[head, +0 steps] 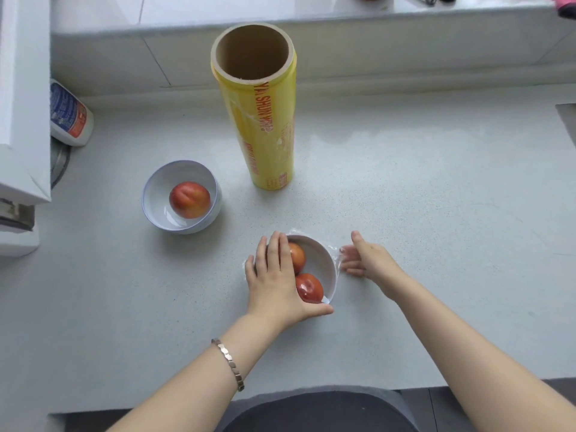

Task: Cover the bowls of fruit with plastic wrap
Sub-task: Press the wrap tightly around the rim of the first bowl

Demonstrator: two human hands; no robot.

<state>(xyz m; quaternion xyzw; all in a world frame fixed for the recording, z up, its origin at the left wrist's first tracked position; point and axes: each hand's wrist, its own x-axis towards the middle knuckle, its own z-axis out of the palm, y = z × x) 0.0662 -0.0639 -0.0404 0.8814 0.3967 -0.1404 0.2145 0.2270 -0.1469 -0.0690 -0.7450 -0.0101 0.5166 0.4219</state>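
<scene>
Bowl (324,263) — beneath left hand (277,275)

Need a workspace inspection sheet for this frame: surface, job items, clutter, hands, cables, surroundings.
Surface: pale speckled counter.
Job's things: near bowl holds two fruits, with film over it, crinkled at its right side; far bowl holds one fruit and looks uncovered; wrap roll stands upright behind.
Clutter: labelled bottle at the left edge.
Hands: left hand lies flat on the near bowl; right hand touches the film beside it.
Cables: nothing seen.
Surroundings: raised ledge behind; white cabinet at left.
</scene>
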